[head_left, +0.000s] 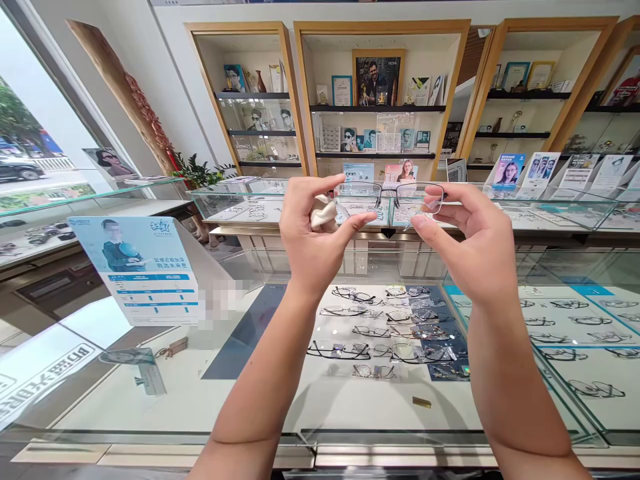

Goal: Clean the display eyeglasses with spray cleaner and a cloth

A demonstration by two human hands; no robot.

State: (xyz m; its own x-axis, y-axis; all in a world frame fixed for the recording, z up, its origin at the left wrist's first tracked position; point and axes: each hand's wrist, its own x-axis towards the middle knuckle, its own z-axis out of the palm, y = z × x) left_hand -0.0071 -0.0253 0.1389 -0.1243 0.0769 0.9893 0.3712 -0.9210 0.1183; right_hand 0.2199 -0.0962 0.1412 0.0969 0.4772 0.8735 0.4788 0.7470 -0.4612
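Observation:
A pair of eyeglasses [383, 193] with a thin dark upper rim and clear lenses is held up in front of me, above the glass counter. My left hand [311, 237] grips its left side between thumb and fingers. A crumpled off-white cloth [324, 213] is tucked in that same palm. At the other end, my right hand [483, 243] pinches the right lens edge with thumb and forefinger. The bridge lies free between the hands. The temples are hard to make out against the background.
Below my arms, a glass display counter [250, 413] holds several rows of spectacle frames [373, 331]. A blue and white sign [135, 267] stands on the left. Another glass showcase [240, 210] lies farther back, before wood-framed wall shelves [383, 27]. A leafy plant [200, 171] stands back left.

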